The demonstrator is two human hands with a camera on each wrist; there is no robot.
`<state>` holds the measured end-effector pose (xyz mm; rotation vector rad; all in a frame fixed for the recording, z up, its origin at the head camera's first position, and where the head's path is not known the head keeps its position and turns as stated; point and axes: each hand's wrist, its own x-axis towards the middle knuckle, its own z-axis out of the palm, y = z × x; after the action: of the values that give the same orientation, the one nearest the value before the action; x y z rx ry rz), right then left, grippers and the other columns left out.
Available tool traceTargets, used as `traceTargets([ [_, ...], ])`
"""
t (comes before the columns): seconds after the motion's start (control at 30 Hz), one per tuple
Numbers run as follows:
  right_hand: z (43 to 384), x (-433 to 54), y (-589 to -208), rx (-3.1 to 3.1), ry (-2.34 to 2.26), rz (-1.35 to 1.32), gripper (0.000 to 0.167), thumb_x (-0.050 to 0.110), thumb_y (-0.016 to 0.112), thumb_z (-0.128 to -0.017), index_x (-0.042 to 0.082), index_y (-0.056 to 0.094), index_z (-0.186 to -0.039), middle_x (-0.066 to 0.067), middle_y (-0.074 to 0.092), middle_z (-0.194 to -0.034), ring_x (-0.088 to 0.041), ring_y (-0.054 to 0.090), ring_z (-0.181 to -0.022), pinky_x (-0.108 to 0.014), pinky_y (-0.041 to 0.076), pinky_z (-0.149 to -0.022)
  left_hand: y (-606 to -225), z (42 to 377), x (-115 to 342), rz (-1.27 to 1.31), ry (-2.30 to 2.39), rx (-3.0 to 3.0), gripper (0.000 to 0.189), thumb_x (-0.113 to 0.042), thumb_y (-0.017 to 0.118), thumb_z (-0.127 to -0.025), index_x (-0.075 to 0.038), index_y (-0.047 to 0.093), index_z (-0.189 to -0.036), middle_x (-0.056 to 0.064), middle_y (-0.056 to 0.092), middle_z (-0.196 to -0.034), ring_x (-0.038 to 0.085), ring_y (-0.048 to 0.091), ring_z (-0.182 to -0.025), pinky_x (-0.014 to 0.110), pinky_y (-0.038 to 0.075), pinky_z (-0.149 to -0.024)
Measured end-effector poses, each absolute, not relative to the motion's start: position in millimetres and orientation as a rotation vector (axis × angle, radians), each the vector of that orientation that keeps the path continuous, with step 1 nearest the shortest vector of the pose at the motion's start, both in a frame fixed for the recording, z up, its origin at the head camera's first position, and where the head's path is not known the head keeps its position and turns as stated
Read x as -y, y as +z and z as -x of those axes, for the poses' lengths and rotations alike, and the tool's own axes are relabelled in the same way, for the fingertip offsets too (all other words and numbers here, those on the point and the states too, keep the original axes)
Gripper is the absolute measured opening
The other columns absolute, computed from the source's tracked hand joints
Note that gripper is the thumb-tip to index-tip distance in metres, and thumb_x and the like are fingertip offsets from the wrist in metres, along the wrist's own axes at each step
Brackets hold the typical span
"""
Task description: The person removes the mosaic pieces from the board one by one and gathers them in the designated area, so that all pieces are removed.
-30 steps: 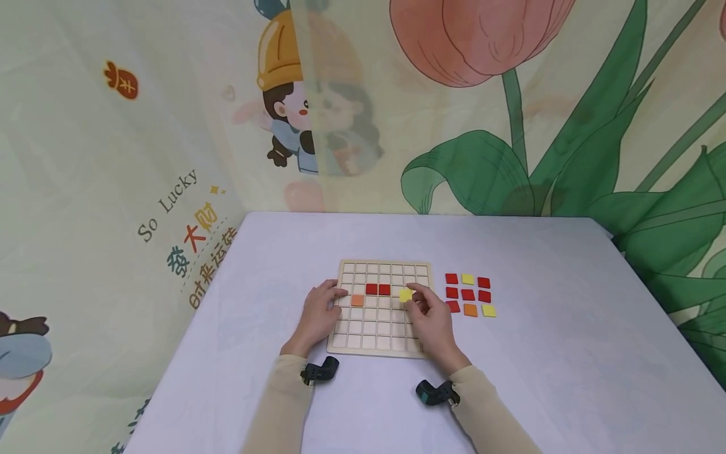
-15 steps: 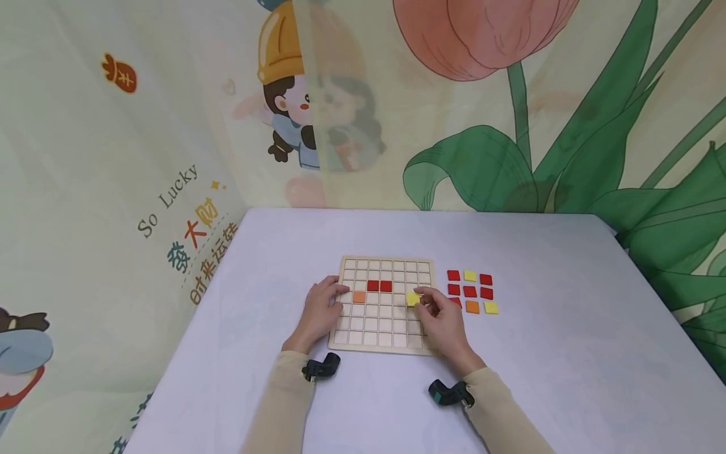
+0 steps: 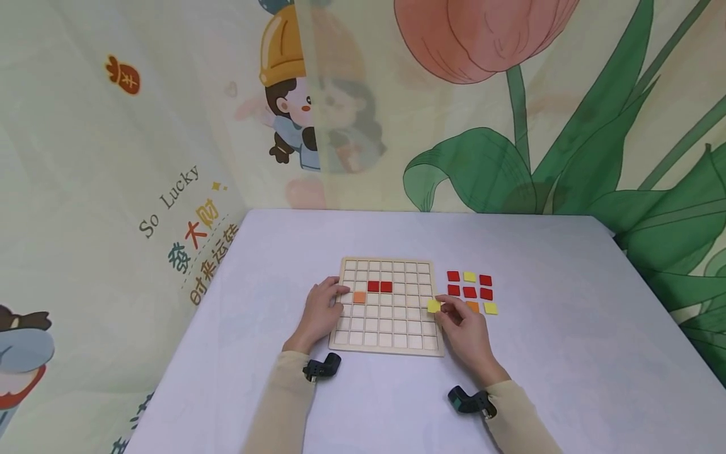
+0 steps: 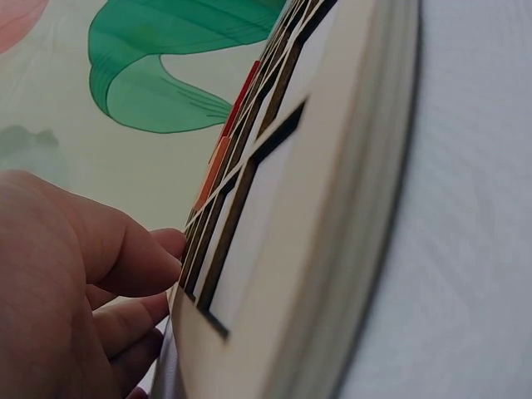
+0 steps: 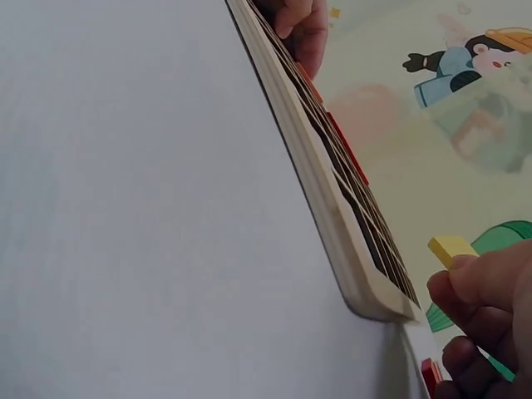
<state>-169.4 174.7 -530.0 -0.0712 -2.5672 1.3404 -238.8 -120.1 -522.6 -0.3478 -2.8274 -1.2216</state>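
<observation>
A pale wooden grid board lies on the white table. Two red tiles sit side by side in its upper cells, and an orange tile is one row nearer, to their left. My left hand rests at the board's left edge, fingertips touching the rim. Between thumb and fingers my right hand pinches a yellow square tile, which overlaps the board's right border in the head view. In the right wrist view this tile is raised above the level of the board.
Right of the board, loose tiles lie in rows: several red ones, two yellow and an orange one partly behind my right hand. A printed cloth hangs behind the table's far edge.
My right hand has moved right and slightly nearer with the yellow tile, from over the grid to the board's right border. It now covers a loose red tile. My left hand stays put.
</observation>
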Motion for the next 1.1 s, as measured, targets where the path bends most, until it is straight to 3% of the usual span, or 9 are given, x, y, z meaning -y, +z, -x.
traceTargets([
  [0.53,158.0,-207.4,-526.5,2.678,1.147,0.118,0.031,0.005,0.065,-0.09,0.009,0.067,-0.121,-0.007,0.063,-0.09,-0.019,0.051,-0.075,-0.021,0.043,-0.058,-522.6,239.7,118.4,0.339,-1.208,2.843,0.036,0.002,0.052,-0.086,-0.004,0.068,-0.118,0.01,0.049,-0.144,0.029,0.034,-0.142,0.046,0.011,-0.122],
  [1.1,157.3,-204.1,-523.4,2.74,1.087,0.273,0.028,0.007,0.063,-0.089,0.002,0.067,-0.117,-0.011,0.064,-0.096,-0.023,0.055,-0.085,-0.027,0.053,-0.069,-523.1,239.1,119.0,0.345,-1.234,2.831,0.035,0.002,0.052,-0.086,-0.004,0.068,-0.117,0.01,0.05,-0.144,0.029,0.035,-0.141,0.047,0.011,-0.122],
])
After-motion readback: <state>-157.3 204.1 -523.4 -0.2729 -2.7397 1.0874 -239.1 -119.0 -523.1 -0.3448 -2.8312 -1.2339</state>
